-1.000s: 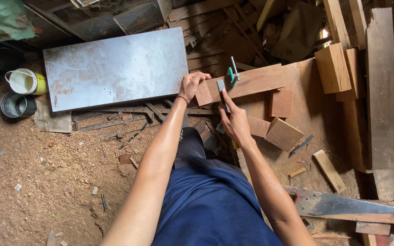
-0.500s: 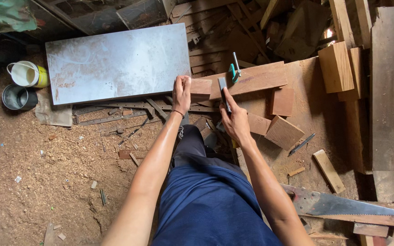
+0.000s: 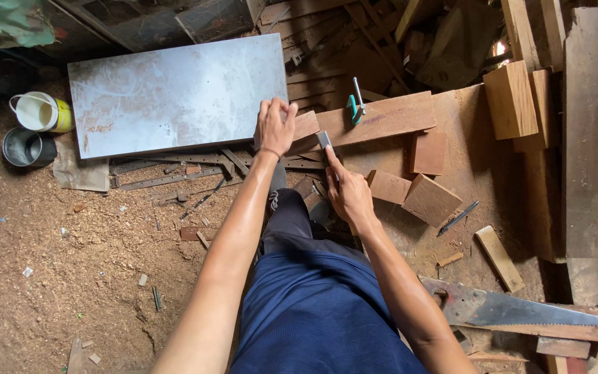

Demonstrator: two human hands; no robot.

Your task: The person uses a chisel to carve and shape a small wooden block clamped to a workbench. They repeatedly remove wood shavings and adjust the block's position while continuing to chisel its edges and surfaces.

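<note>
My left hand [image 3: 275,126] grips the near left end of a long wooden plank [image 3: 375,119] that lies across the workbench. My right hand [image 3: 346,190] holds a small grey flat tool [image 3: 324,140] with its tip against the plank's near edge, the index finger stretched along it. A green-handled tool [image 3: 355,105] rests on top of the plank, just right of my hands. My legs in dark blue trousers fill the lower middle of the view.
A grey metal sheet [image 3: 174,93] lies left of the plank. Wood blocks [image 3: 429,199] sit on the bench, a handsaw [image 3: 520,310] lies lower right, two tins [image 3: 32,128] stand far left. Sawdust and scraps cover the ground.
My left hand has slid left along the plank to grip its end. The right hand has stayed at the plank's edge with the small tool.
</note>
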